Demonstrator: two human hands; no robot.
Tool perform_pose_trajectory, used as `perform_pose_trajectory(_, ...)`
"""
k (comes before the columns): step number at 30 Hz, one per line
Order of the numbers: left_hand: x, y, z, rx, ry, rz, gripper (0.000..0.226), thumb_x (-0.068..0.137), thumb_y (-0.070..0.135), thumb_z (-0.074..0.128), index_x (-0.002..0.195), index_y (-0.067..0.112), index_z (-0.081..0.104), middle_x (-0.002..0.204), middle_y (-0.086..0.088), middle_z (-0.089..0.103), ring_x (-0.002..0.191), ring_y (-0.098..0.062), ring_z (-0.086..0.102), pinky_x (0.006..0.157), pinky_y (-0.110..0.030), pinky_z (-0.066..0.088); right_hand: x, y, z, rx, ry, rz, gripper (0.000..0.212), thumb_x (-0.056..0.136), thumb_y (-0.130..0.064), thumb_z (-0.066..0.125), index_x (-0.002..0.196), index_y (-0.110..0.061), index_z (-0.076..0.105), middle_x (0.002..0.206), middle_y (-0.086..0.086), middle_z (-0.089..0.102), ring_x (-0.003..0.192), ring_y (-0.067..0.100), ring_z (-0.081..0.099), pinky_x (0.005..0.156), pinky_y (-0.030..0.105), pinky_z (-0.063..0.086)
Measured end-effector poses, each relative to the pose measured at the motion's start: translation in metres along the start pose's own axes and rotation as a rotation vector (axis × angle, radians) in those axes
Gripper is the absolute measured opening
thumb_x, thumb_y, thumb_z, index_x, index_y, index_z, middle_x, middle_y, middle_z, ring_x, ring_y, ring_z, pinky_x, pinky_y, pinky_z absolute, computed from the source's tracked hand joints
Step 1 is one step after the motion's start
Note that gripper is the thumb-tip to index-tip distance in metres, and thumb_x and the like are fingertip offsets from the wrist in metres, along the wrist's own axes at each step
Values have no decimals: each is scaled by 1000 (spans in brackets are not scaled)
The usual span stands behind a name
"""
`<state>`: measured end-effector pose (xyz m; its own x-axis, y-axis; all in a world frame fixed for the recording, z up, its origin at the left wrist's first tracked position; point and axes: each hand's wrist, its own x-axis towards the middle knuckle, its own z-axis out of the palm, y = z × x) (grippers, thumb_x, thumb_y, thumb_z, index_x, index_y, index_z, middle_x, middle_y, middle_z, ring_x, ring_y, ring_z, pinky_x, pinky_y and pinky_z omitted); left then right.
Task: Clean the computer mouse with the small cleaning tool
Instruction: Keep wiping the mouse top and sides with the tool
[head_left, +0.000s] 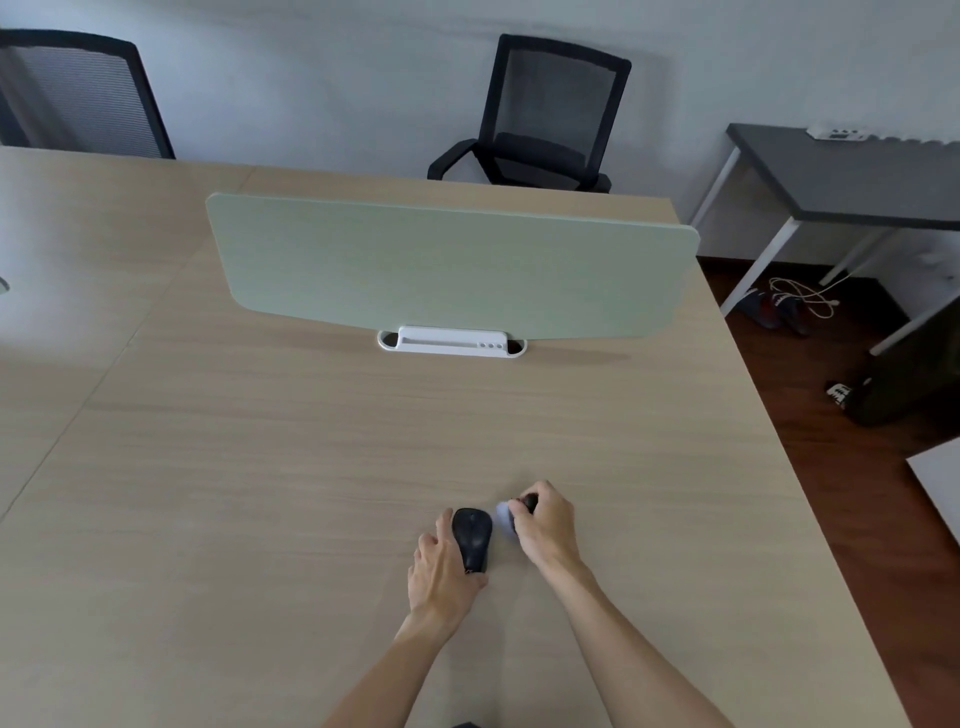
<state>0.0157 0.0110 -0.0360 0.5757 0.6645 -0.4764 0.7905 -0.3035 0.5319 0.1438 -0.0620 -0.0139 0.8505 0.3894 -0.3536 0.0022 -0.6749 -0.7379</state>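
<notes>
- The computer mouse (471, 540), black, lies flat on the pale wooden desk (260, 467), near the person's edge and right of centre, its length running away from the person.
- The left hand (441, 571) rests along the mouse's left flank with fingers (444, 525) extended and loosely spread and the thumb at the rear end; this hold appears meant to brace the mouse against sliding, leaving the top and right side exposed.
- The right hand (545, 525) is curled round the small cleaning tool (514, 514), its fingers clamped on the dark grip while a pale, rounded head protrudes leftward, just beside the mouse's front right corner. Whether the head touches the shell cannot be told; it is blurred.
- The tool is held head toward the mouse, probably so that it can work along the right edge and the button seams.
- Judged step: cleaning contact about to begin or barely begun on the right flank; the top, the wheel and the left side remain to be covered.
- Behind stand a pale green divider panel (447, 265) in a white base (452, 343), two black mesh chairs (545, 114) and a grey side table (857, 176), all well apart from the work.
</notes>
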Motion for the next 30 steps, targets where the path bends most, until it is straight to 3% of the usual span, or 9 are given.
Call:
perform_pose_trajectory(2,1,-2,0,24,-11,22,88,71,30,73,140,35,20,110,-6,48,103,-27,54,88,-36,49,-4,-5,-3,45,31,-16,11,81,-14,62,77,-7,54,71,-1,57,63,16,51,55,23,41)
perform_pose_trajectory(6,6,-4,-1,-13,-40,47,65,69,32,72,124,41,39,96,-1,47,87,-21,56,81,-34,51,-8,-8,0,79,-110,-51,18,80,-20,67,76,-4,59,67,-3,56,60,10,48,52,15,38)
perform_pose_trajectory(8,9,-6,-3,-4,-69,69,68,68,36,72,126,44,39,94,1,46,85,-19,56,79,-32,50,-5,-4,0,45,-135,-53,15,80,-19,66,80,-5,62,69,-5,57,62,10,51,54,13,39)
perform_pose_trajectory(11,14,-8,-7,18,-128,111,86,68,39,73,139,48,24,101,1,45,88,-19,52,74,-28,44,2,2,-5,18,-53,-43,16,81,-16,62,84,-2,58,71,-3,55,64,15,49,51,17,38)
perform_pose_trajectory(15,17,-7,-18,74,-178,187,94,62,44,75,139,44,22,107,3,44,96,-23,52,81,-31,48,7,0,-8,53,-20,-76,13,83,-16,60,78,-6,54,69,-3,54,62,14,48,54,19,38)
perform_pose_trajectory(20,19,-1,-26,141,-176,243,83,64,45,68,135,38,26,114,0,48,106,-30,56,86,-40,51,3,1,-5,84,-90,-92,15,82,-16,65,77,-3,60,70,-2,60,63,11,51,54,14,39)
perform_pose_trajectory(25,20,-2,-29,282,-74,372,80,65,49,68,134,36,30,130,4,40,120,-24,49,89,-44,49,1,5,-9,12,-4,-99,10,83,-14,62,80,-6,58,75,1,59,70,19,53,62,26,41)
perform_pose_trajectory(30,23,-6,-27,348,-127,428,79,68,43,73,136,33,35,141,9,38,128,-24,44,94,-47,48,-13,6,-10,134,-45,-149,17,84,-13,64,72,-5,54,66,-2,53,59,9,44,52,13,37)
